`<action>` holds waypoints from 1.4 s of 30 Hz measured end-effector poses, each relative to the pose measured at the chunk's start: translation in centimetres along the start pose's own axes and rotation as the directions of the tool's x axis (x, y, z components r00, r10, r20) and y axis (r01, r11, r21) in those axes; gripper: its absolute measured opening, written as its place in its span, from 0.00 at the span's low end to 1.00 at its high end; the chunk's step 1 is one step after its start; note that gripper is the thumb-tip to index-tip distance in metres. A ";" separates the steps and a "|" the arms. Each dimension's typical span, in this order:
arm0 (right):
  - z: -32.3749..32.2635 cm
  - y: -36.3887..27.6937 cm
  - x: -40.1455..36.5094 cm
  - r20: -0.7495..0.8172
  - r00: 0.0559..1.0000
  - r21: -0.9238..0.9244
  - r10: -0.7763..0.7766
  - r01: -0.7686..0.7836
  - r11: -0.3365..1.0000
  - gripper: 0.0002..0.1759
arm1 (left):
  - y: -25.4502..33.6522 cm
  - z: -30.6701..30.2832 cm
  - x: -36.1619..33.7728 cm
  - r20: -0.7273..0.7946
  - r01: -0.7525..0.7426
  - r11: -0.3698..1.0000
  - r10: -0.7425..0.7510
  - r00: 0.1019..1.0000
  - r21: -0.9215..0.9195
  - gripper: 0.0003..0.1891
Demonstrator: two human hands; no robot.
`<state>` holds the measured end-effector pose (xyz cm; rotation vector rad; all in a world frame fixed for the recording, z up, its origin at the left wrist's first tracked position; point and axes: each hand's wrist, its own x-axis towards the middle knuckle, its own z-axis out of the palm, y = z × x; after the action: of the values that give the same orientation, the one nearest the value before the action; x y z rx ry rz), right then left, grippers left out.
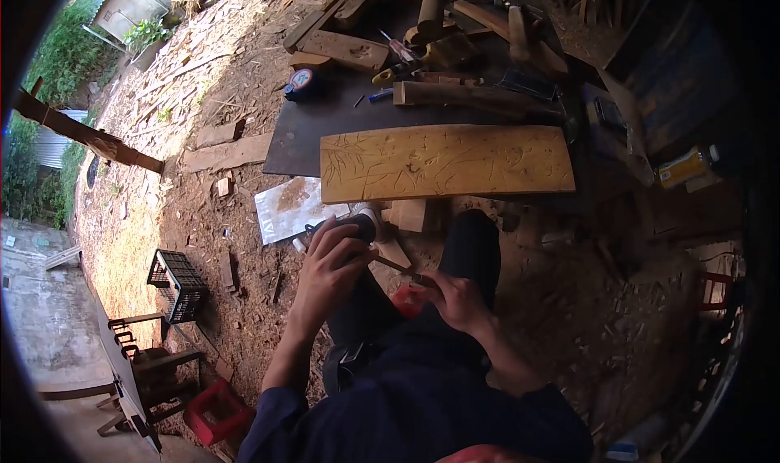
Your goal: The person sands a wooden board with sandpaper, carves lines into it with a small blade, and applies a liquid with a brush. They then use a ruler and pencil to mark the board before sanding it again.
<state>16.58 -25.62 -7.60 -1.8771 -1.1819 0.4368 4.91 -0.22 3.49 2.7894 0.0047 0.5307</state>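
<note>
My left hand (331,266) is closed around a dark rounded object (357,226) above my left knee. A thin rod-like tool (395,265) runs between my two hands. Its right end is pinched in the fingers of my right hand (457,300). What the tool is, I cannot make out. Beyond my hands, a yellowish wooden board (447,164) with carved or drawn plant-like lines lies along the near edge of the dark table (305,142).
Wood pieces, a screwdriver (398,50) and a round tape-like item (300,81) lie on the table. A white bag (286,211) is on the ground. At the left are a black crate (177,286) and a red stool (218,413). A yellow bottle (685,169) sits right.
</note>
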 end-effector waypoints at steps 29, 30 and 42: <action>1.1 2.3 -4.5 -0.376 0.877 0.249 0.299 -0.215 0.944 0.11 | 0.6 10.7 7.9 0.575 0.573 -0.163 -0.462 0.675 -0.803 0.41; 1.0 2.1 -4.3 -0.381 0.869 0.256 0.316 -0.230 0.939 0.11 | 0.5 10.8 8.7 0.603 0.581 -0.216 -0.486 0.633 -0.785 0.41; 3.4 4.0 -1.5 -0.540 0.800 0.225 0.261 -0.161 0.961 0.11 | 0.6 10.5 9.8 0.601 0.525 -0.299 -0.487 0.634 -0.797 0.37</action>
<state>15.80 -26.06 -12.94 -1.8146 -0.5178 0.0708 17.78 -3.26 -2.10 1.0050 0.6107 0.0690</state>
